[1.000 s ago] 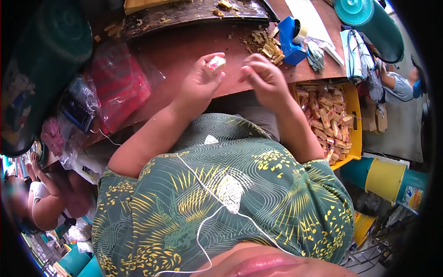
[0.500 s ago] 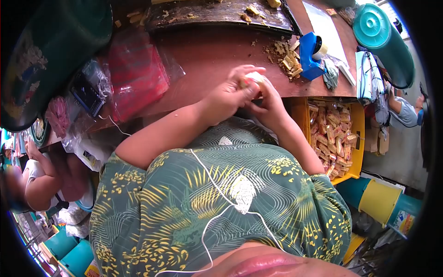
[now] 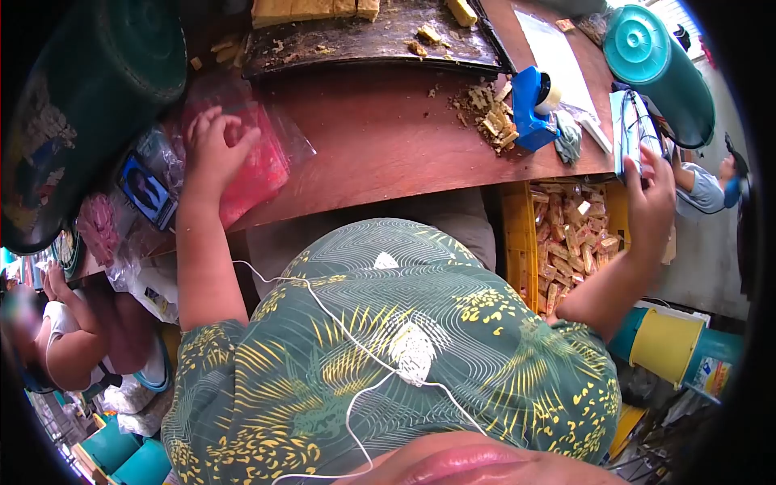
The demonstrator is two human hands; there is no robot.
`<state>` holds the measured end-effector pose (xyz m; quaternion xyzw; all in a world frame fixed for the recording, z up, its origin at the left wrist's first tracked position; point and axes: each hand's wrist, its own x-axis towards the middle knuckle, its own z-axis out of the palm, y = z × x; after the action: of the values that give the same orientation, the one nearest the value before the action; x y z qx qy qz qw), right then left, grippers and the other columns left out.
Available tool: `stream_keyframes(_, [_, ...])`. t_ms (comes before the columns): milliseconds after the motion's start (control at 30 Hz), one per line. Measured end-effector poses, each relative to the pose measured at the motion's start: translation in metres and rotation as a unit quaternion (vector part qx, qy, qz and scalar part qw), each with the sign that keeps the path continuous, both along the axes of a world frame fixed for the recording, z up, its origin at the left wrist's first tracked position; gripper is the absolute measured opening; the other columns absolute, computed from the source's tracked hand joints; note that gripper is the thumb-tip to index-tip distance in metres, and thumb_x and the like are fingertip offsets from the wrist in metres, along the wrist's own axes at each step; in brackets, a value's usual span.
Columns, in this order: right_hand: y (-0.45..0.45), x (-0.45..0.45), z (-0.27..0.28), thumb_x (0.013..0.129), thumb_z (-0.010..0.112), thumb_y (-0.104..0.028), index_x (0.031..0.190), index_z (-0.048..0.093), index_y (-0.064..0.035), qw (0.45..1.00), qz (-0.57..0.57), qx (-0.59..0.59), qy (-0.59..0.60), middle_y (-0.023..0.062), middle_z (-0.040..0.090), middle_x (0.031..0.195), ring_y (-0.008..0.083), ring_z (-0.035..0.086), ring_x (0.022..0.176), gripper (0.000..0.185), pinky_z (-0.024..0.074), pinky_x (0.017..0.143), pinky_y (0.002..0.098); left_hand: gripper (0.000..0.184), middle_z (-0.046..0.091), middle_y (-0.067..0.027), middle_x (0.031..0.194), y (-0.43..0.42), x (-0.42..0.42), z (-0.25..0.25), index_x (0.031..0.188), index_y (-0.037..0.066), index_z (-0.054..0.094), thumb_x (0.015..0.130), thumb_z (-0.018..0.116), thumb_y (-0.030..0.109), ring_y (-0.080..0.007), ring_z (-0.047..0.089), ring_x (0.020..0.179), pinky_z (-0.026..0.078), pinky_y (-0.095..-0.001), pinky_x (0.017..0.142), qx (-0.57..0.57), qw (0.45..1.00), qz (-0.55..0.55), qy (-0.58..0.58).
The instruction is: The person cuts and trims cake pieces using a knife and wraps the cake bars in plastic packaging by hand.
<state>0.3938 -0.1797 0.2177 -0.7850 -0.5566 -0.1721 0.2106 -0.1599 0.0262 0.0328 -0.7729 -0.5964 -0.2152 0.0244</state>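
Observation:
My left hand (image 3: 217,149) is over the stack of red plastic bags (image 3: 257,174) on the left of the table, its fingers loosely bent and apart. I see nothing in it, and cannot tell whether it touches the plastic. Out at the right, past the table's edge, my right hand (image 3: 651,198) is raised with thumb and fingers apart. It is beside a pale blue-white box (image 3: 629,133) with a dark cord, and holds nothing that I can see. Below and left of it stands a yellow crate (image 3: 521,242) full of wrapped bars (image 3: 570,242).
A dark tray (image 3: 364,48) with yellow blocks (image 3: 311,10) lies at the back. Crumbled pieces (image 3: 495,121) lie by a blue tape dispenser (image 3: 532,109). A phone (image 3: 147,192) rests at left, below a large green bin (image 3: 89,105). Another person (image 3: 69,331) sits at far left.
My hands were together at the table's front edge around a small white-and-red piece. They have parted, left to the red bags, right out past the crate. The piece is no longer in them.

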Motion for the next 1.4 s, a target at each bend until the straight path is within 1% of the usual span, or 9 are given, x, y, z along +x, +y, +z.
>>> stream_keyframes(200, [0.159, -0.042, -0.04, 0.097, 0.072, -0.042, 0.121, 0.072, -0.0041, 0.938, 0.19, -0.119, 0.263, 0.009, 0.075, 0.101, 0.0149, 0.069, 0.089, 0.045, 0.0543, 0.081, 0.0321, 0.028, 0.051, -0.0151, 0.143, 0.003, -0.01, -0.047, 0.087, 0.006, 0.064, 0.089, 0.081, 0.028, -0.0296, 0.058, 0.123, 0.051, -0.0368, 0.093, -0.082, 0.969, -0.011, -0.234])
stream_keyframes(533, [0.4, -0.028, -0.148, 0.099, 0.054, -0.054, 0.108, 0.075, -0.0079, 0.988, 0.05, -0.124, 0.071, 0.0205, 0.074, 0.107, 0.0425, 0.068, 0.102, 0.052, 0.0521, 0.093, 0.0454, 0.028, 0.06, -0.0164, 0.139, -0.01, 0.001, -0.032, 0.082, 0.009, 0.066, 0.086, 0.078, 0.034, -0.0368, 0.056, 0.128, 0.044, -0.0471, 0.107, 0.002, 0.995, 0.004, -0.098])
stream_keyframes(700, [0.402, -0.018, -0.163, 0.095, 0.069, -0.039, 0.105, 0.075, -0.0022, 0.993, 0.059, -0.059, 0.086, 0.0148, 0.076, 0.095, 0.0291, 0.073, 0.088, 0.039, 0.0546, 0.08, 0.0392, 0.027, 0.062, -0.0177, 0.135, -0.013, 0.003, -0.027, 0.081, 0.008, 0.066, 0.086, 0.078, 0.031, -0.0367, 0.058, 0.125, 0.045, -0.0476, 0.107, 0.015, 0.996, -0.003, -0.093])
stream_keyframes(800, [0.392, 0.015, -0.178, 0.092, 0.074, -0.043, 0.112, 0.073, -0.0055, 0.91, 0.155, -0.054, 0.382, 0.0095, 0.077, 0.097, 0.0176, 0.071, 0.088, 0.043, 0.0555, 0.08, 0.0323, 0.023, 0.064, -0.0177, 0.131, -0.01, 0.002, -0.034, 0.084, 0.007, 0.066, 0.087, 0.077, 0.028, -0.0361, 0.06, 0.122, 0.046, -0.0464, 0.106, 0.031, 0.991, -0.017, -0.131])
stream_keyframes(900, [0.294, -0.036, -0.142, 0.099, 0.07, -0.032, 0.122, 0.067, -0.0052, 0.708, 0.204, 0.026, 0.676, 0.0014, 0.069, 0.102, 0.0076, 0.059, 0.081, 0.035, 0.0469, 0.066, 0.0221, 0.014, 0.061, -0.0147, 0.135, -0.006, 0.023, -0.021, 0.098, 0.004, 0.068, 0.098, 0.07, 0.018, -0.0263, 0.059, 0.124, 0.047, -0.0389, 0.104, 0.031, 0.962, -0.032, -0.268])
stream_keyframes(1000, [0.231, -0.072, -0.144, 0.102, 0.066, -0.026, 0.125, 0.06, -0.0063, 0.551, 0.283, 0.041, 0.784, 0.0028, 0.067, 0.106, 0.011, 0.063, 0.085, 0.031, 0.0516, 0.069, 0.0259, 0.021, 0.063, -0.0124, 0.132, -0.001, 0.104, 0.009, 0.117, 0.004, 0.068, 0.104, 0.061, 0.02, -0.022, 0.06, 0.121, 0.047, -0.0368, 0.104, -0.007, 0.898, -0.191, -0.396])
stream_keyframes(1200, [0.172, -0.138, -0.167, 0.105, 0.061, -0.027, 0.12, 0.059, -0.0054, 0.444, 0.325, 0.01, 0.835, 0.004, 0.067, 0.109, 0.0128, 0.065, 0.091, 0.027, 0.0539, 0.079, 0.0273, 0.044, 0.062, -0.013, 0.135, 0.026, 0.228, -0.011, 0.146, 0.005, 0.047, 0.112, 0.039, 0.032, -0.0232, 0.063, 0.118, 0.049, -0.0396, 0.105, -0.415, 0.463, -0.249, -0.743])
stream_keyframes(1267, [0.169, -0.141, -0.179, 0.106, 0.061, -0.029, 0.116, 0.061, -0.0058, 0.496, 0.309, -0.029, 0.811, 0.0015, 0.067, 0.105, 0.0108, 0.065, 0.092, 0.025, 0.0539, 0.082, 0.0269, 0.044, 0.062, -0.0139, 0.133, 0.014, 0.242, 0.008, 0.143, 0.004, 0.049, 0.112, 0.037, 0.034, -0.0249, 0.064, 0.117, 0.052, -0.0424, 0.104, -0.425, 0.4, -0.255, -0.771])
stream_keyframes(1400, [0.166, -0.118, -0.168, 0.101, 0.07, -0.023, 0.105, 0.071, -0.003, 0.787, 0.29, -0.125, 0.531, 0.0001, 0.067, 0.085, 0.0067, 0.059, 0.077, 0.021, 0.0503, 0.069, 0.0271, 0.041, 0.065, -0.0135, 0.123, 0.027, 0.231, -0.012, 0.136, 0.005, 0.053, 0.112, 0.038, 0.034, -0.0239, 0.066, 0.109, 0.056, -0.0415, 0.096, -0.46, 0.411, -0.247, -0.747])
